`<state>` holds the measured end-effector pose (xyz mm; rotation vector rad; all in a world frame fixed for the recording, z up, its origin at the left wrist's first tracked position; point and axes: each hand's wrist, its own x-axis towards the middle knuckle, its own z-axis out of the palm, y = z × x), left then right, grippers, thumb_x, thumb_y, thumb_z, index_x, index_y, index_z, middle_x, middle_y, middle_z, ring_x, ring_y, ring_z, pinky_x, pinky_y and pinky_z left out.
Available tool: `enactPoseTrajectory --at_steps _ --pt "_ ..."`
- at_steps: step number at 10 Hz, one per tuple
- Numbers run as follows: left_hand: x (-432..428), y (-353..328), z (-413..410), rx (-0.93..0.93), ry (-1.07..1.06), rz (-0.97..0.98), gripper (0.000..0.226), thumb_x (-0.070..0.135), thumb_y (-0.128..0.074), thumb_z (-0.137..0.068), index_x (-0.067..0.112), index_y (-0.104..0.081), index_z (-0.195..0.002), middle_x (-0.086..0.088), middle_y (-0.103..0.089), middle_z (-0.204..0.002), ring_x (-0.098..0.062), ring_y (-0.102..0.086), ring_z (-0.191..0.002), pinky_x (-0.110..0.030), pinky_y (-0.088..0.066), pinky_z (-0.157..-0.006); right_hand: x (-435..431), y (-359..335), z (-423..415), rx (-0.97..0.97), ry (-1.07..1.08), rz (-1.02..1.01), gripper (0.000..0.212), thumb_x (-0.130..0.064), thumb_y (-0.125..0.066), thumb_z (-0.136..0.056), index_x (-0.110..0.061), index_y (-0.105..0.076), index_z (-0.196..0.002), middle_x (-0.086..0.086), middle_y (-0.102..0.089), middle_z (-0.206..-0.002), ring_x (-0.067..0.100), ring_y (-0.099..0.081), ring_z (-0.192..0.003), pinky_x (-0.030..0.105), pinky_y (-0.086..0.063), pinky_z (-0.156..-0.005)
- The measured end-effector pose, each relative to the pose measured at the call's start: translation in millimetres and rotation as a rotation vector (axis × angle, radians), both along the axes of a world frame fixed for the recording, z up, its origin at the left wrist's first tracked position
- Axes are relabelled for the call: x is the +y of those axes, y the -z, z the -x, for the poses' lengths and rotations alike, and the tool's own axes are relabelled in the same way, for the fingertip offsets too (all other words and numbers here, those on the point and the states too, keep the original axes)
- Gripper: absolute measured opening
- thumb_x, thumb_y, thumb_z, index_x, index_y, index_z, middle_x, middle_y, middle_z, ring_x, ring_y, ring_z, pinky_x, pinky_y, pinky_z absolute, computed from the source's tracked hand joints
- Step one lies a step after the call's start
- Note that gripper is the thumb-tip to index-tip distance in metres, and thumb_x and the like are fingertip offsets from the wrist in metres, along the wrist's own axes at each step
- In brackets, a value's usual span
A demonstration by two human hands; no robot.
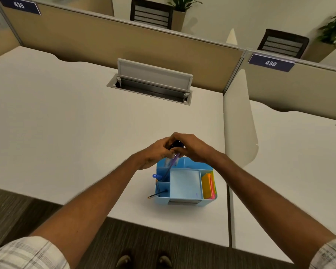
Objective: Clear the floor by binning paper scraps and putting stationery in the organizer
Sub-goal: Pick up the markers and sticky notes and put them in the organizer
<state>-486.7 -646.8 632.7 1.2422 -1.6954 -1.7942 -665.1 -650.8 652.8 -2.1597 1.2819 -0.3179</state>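
Note:
A light blue desk organizer (184, 186) stands near the front edge of the white desk (66, 123). My left hand (155, 152) and my right hand (192, 147) meet just above its back left compartment, both closed around a bundle of pens (174, 158) whose purple barrels point down into that compartment. A blue-capped pen (157, 176) and a dark pencil (157, 194) lean out of the left compartments. Coloured sticky notes (209, 186) fill the right slot. The large middle compartment holds nothing.
An open cable tray with a raised grey lid (153, 78) sits at the back of the desk. A white divider (239, 117) separates this desk from the one on the right. Tan partition panels run behind. Dark carpet (144, 235) lies below, with my shoes showing.

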Motion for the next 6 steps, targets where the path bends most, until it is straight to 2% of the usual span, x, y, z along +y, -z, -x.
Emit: enactPoseTrajectory --at_steps 1,2,3,4,5,6 --pt "-0.2 -0.6 -7.8 -0.016 0.06 0.028 0.063 -0.019 -0.042 -0.085 0.018 -0.05 -0.135 0.0 -0.066 -0.12 -0.013 -0.066 -0.11 -0.026 -0.055 -0.089 4.8 6.3 -2.5 -0.019 0.007 -0.045 0.023 -0.022 -0.056 -0.1 -0.008 -0.062 -0.117 0.001 -0.066 -0.104 0.012 -0.066 -0.081 0.014 -0.057 -0.071" --pt "1.9 0.3 -15.6 -0.138 0.04 0.091 0.059 -0.011 -0.038 -0.094 0.019 -0.044 -0.145 -0.002 -0.058 -0.136 -0.012 -0.056 -0.122 -0.021 -0.044 -0.095 5.9 5.6 -2.2 -0.002 0.078 -0.056 0.027 -0.028 -0.049 -0.103 -0.008 -0.06 -0.116 0.01 -0.07 -0.104 0.02 -0.072 -0.082 0.026 -0.061 -0.073" --pt "-0.6 6.6 -24.9 -0.284 -0.03 0.228 0.04 0.01 -0.037 -0.106 0.014 -0.045 -0.145 -0.004 -0.055 -0.143 -0.015 -0.05 -0.131 -0.021 -0.037 -0.103 5.0 1.2 -0.9 0.03 0.143 0.0 0.029 -0.03 -0.04 -0.106 -0.01 -0.06 -0.113 0.011 -0.068 -0.103 0.023 -0.071 -0.084 0.038 -0.062 -0.077" --pt "2.4 0.6 -34.1 -0.469 -0.062 0.334 0.044 0.027 -0.032 -0.108 0.012 -0.04 -0.149 -0.007 -0.043 -0.154 -0.021 -0.039 -0.143 -0.031 -0.027 -0.116 8.1 -8.7 -0.4 0.067 0.248 0.056 0.034 -0.031 -0.037 -0.107 -0.01 -0.061 -0.114 0.01 -0.068 -0.11 0.025 -0.067 -0.095 0.044 -0.06 -0.083" --pt "12.0 -11.7 -41.0 -0.552 -0.09 0.384 0.051 0.034 -0.026 -0.108 0.011 -0.03 -0.154 -0.007 -0.031 -0.161 -0.022 -0.029 -0.149 -0.033 -0.017 -0.121 11.8 -14.8 1.1 0.09 0.339 0.118 0.035 -0.031 -0.036 -0.107 -0.009 -0.062 -0.115 0.01 -0.07 -0.113 0.024 -0.066 -0.095 0.038 -0.057 -0.086" --pt "25.3 -25.6 -44.7 -0.604 -0.147 0.516 0.053 0.037 -0.027 -0.108 0.011 -0.029 -0.154 -0.007 -0.03 -0.161 -0.021 -0.025 -0.15 -0.035 -0.014 -0.123 18.3 -25.2 -1.9 0.109 0.395 0.19 0.033 -0.031 -0.037 -0.107 -0.01 -0.062 -0.116 0.01 -0.07 -0.113 0.024 -0.066 -0.095 0.034 -0.054 -0.086"
